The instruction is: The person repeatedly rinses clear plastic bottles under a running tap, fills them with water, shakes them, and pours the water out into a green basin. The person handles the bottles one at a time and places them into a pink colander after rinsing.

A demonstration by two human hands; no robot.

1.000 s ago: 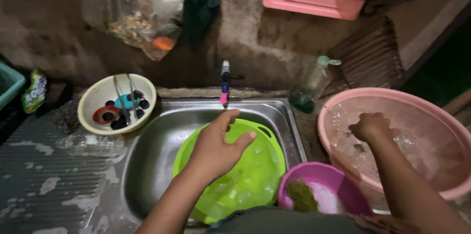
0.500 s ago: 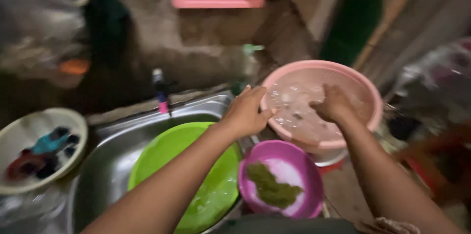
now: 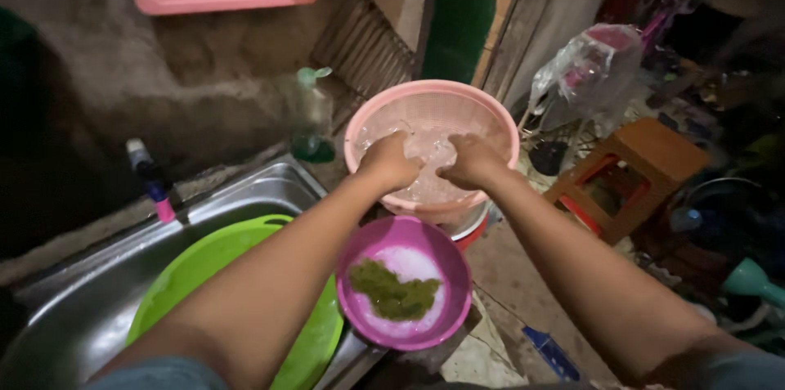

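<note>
Both my hands reach into a pink plastic basin holding soapy water. My left hand rests at the basin's near left, fingers curled down into the water. Beside it, my right hand dips in the same way, knuckles up. What the fingers hold under the foam is hidden. Just below my forearms sits a small purple bowl with white foam and a green scouring pad inside.
A lime green basin lies in the steel sink at the left, with a tap behind it. A clear soap bottle stands by the wall. A wooden stool and a plastic bag are at the right.
The view has swung right, away from the sink. My left hand left the green basin and joined my right hand in the pink basin's water.
</note>
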